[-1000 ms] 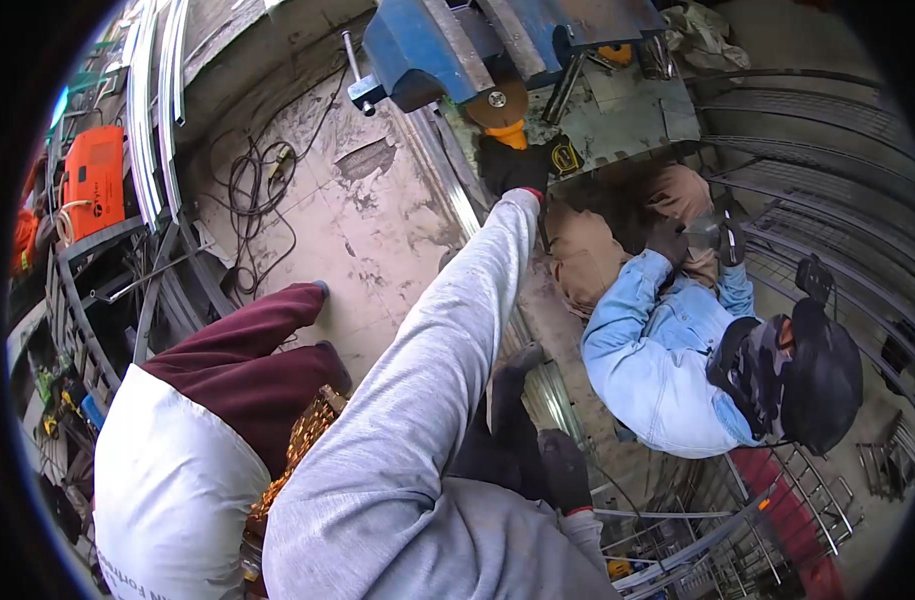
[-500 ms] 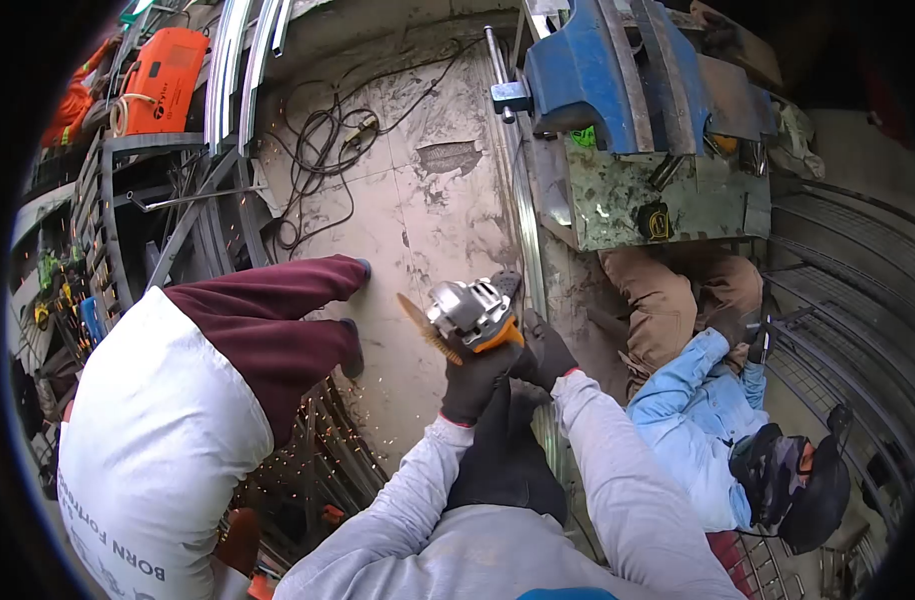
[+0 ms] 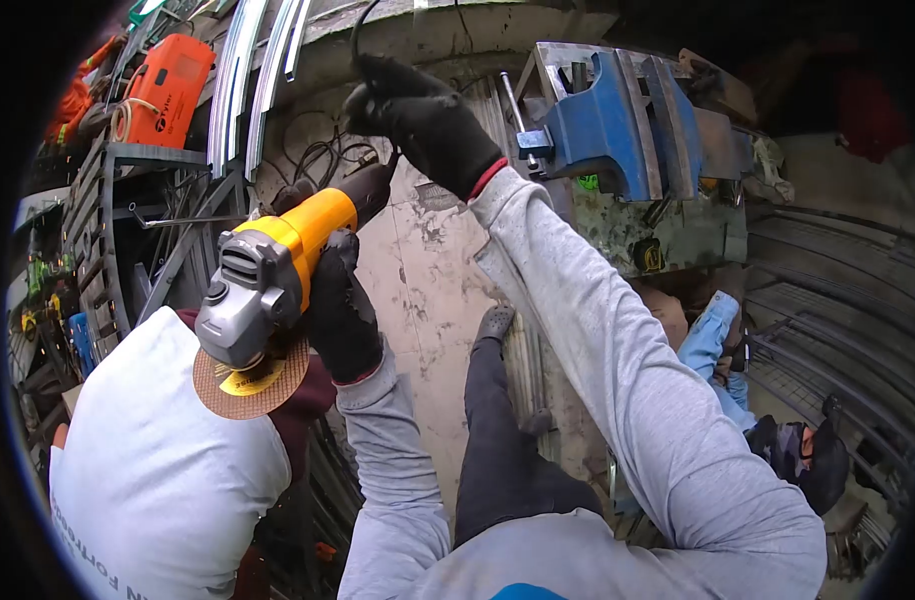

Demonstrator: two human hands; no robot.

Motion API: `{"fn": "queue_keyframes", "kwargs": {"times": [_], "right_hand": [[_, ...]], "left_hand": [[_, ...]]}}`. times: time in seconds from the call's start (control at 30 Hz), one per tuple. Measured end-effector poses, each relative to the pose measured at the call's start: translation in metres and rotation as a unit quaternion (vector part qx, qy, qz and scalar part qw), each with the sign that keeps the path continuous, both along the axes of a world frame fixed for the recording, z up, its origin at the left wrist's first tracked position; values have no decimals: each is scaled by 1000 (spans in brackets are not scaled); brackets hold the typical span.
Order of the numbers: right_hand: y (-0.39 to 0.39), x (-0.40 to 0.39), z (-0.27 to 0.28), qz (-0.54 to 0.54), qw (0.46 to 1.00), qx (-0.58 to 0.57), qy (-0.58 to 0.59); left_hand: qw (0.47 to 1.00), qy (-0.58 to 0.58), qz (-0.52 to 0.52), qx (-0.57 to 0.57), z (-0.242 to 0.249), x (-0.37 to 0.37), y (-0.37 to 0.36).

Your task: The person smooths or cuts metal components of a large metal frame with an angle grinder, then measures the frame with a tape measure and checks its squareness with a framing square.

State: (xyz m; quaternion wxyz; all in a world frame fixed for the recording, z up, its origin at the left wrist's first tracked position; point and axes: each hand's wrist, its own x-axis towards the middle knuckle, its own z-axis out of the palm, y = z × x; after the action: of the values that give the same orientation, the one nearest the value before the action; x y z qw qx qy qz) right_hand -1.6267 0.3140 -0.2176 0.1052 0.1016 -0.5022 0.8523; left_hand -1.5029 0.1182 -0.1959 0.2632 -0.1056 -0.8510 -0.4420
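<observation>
An angle grinder [image 3: 298, 235] with a yellow body and a grey metal head is raised at left of centre. My left hand [image 3: 340, 305], in a black glove, grips it by the body near the head. Its brown cutting disc [image 3: 250, 385] points down toward me, in front of a person's white shirt in the view. Beyond the handle end, my gloved right hand [image 3: 423, 125] is closed on the black power cord [image 3: 358, 35], which loops up out of the fingers. Part of the cord is hidden by the glove.
A person in a white shirt [image 3: 168, 450] bends close on my left. Someone in a blue shirt [image 3: 713, 330] sits at right. A blue bench vise [image 3: 603, 130] stands on a metal table [image 3: 618, 235] holding a tape measure [image 3: 648, 255]. Metal profiles [image 3: 240, 80] and an orange case [image 3: 173, 90] lie upper left.
The grinder has risen and swung left, its disc turning toward me. My right hand has left the grinder's side and moved up and forward, onto the cord.
</observation>
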Motion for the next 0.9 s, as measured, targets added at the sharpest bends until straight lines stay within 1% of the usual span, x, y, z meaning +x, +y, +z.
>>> {"fn": "queue_keyframes", "kwargs": {"times": [0.07,0.1,0.13,0.2,0.23,0.27,0.33,0.37,0.4,0.47,0.5,0.53,0.57,0.6,0.63,0.67,0.7,0.73,0.77,0.8,0.83,0.87,0.9], "right_hand": [[-10,26,-37,144,978,34,-145],[-15,46,-55,134,958,-2,-254],[-19,73,-76,122,924,-38,-361],[-20,132,-132,99,869,-159,-459],[-22,170,-160,90,841,-188,-499],[-27,210,-174,86,808,-218,-541],[-38,279,-167,91,745,-106,-652],[-41,313,-168,85,738,-57,-667],[-46,349,-168,68,754,10,-653],[-51,415,-160,30,792,133,-596],[-53,436,-149,35,793,130,-595],[-46,456,-142,59,828,166,-532],[-40,477,-134,79,858,201,-466],[-32,492,-117,77,860,200,-463],[-21,505,-94,128,845,241,-460],[-14,520,-69,177,825,282,-456],[-9,538,-53,170,830,283,-450],[-6,559,-39,154,822,222,-502],[-6,581,-30,137,809,156,-550],[-4,602,-24,129,815,153,-543],[-4,628,-19,113,843,365,-379],[-7,659,-15,86,808,550,-193],[-12,689,-15,56,806,559,-190]], "left_hand": [[1000,-9,-3,-30,-5,9,-13],[978,-171,2,116,-17,25,-23],[910,-324,6,257,-24,40,-33],[861,-332,-8,386,-22,77,-28],[847,-374,-8,376,-29,105,-35],[832,-418,-3,365,-35,130,-43],[847,-433,-47,305,-31,162,-44],[830,-484,-61,270,-36,185,-52],[810,-531,-77,236,-38,207,-57],[822,-496,-136,245,-20,224,-42],[809,-494,-157,278,-16,236,-35],[773,-545,-179,273,-5,239,-33],[752,-562,-180,292,9,247,-30],[731,-578,-184,312,22,254,-24],[681,-594,-204,377,27,263,-18],[664,-607,-199,389,40,270,-13],[644,-614,-217,400,49,279,-9],[625,-621,-236,411,55,290,-6],[629,-617,-246,404,57,305,-4],[691,-576,-287,329,57,322,-2],[744,-529,-323,250,56,342,-1],[752,-522,-345,207,45,364,-3],[747,-523,-367,184,56,380,-6]]}}
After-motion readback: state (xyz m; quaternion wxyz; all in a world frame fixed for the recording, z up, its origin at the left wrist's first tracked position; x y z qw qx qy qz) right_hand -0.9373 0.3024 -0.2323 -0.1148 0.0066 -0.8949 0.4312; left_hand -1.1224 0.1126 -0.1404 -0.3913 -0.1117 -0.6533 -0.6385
